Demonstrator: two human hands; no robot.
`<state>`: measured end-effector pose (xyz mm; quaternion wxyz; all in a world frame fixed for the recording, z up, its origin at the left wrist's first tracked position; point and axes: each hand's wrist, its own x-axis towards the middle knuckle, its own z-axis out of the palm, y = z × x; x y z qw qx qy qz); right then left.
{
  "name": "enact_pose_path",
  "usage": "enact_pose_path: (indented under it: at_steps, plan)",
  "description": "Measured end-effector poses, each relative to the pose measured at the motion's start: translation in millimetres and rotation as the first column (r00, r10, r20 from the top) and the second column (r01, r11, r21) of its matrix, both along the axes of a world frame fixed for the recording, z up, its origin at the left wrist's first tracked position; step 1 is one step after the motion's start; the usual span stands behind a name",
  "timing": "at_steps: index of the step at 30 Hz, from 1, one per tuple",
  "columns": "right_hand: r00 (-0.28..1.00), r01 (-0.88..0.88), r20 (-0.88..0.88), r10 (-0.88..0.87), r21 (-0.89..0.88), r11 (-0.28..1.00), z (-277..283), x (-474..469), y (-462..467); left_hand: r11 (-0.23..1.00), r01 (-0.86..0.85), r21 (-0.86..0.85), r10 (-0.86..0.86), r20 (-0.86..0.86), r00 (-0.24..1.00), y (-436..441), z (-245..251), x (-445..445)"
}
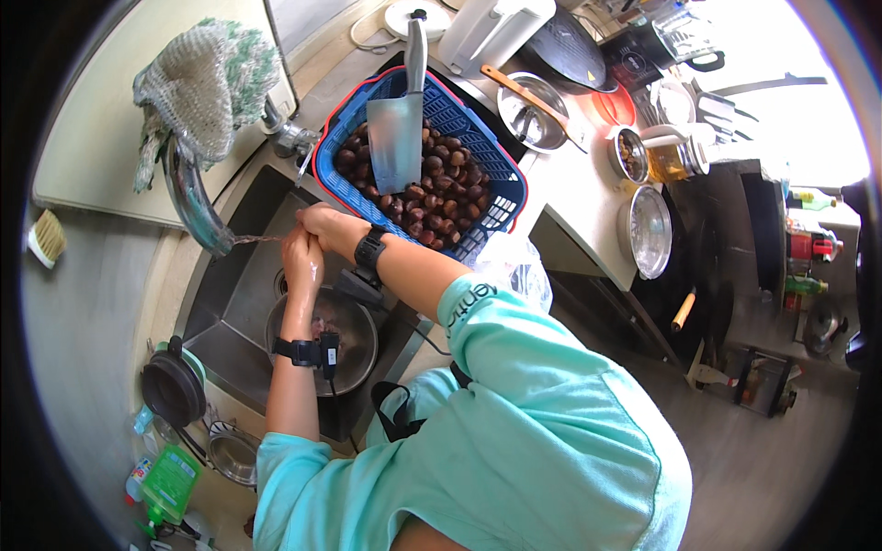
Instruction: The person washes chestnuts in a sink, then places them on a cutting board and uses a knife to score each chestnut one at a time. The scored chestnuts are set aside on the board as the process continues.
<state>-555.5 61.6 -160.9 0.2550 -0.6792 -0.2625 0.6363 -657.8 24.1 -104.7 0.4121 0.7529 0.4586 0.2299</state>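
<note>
My left hand [301, 256] and my right hand [326, 223] are pressed together over a stainless steel sink [238, 313]. A thin stream of water from the curved faucet [196, 200] reaches them, and my left wrist looks wet. Their fingers overlap, so whether anything lies between them is hidden. Below my left forearm, a round metal bowl [358, 351] sits in the sink with pinkish pieces in it. Beside my right hand stands a blue plastic basket [482, 148] of chestnuts [441, 189]. A cleaver [396, 141] rests over the chestnuts, its handle across the basket's far rim.
Knitted cloths [207, 89] drape over the faucet. A metal bowl [510, 103] with a wooden-handled spatula [524, 93] across it stands beyond the basket. Behind my left arm are a dark pan [172, 389] and a green soap bottle [169, 482]. A plastic bag [513, 265] lies near my right elbow.
</note>
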Motion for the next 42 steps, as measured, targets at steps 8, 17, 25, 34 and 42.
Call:
enact_pose_path:
  at_steps: [8, 17, 25, 34, 42]
  plan:
    - [0.788, 0.206, -0.515, -0.337, -0.295, 0.933, 34.3, 6.2, -13.4, 0.275, 0.221, -0.936, 0.731, 0.353, 0.584, 21.4, -9.9, -4.7]
    - [0.796, 0.343, -0.461, -0.392, -0.191, 0.920, 40.6, -14.1, -27.2, 0.285, 0.175, -0.942, 0.700, 0.329, 0.633, 17.0, -18.1, -11.5]
    - [0.996, 0.023, 0.080, -0.032, 0.110, 0.994, 30.1, -22.2, -16.2, 0.583, -0.070, -0.810, 0.522, 0.306, 0.796, 7.1, -7.0, 3.8]
    - [0.973, 0.221, -0.071, -0.219, 0.019, 0.975, -7.4, -26.5, -12.5, 0.464, 0.013, -0.886, 0.745, 0.398, 0.536, 8.1, -51.8, 4.1]
    - [0.919, 0.381, -0.187, -0.348, 0.192, 0.904, 66.6, -32.4, -56.7, 0.476, 0.142, -0.868, 0.730, 0.479, 0.487, 4.8, -65.8, -3.1]
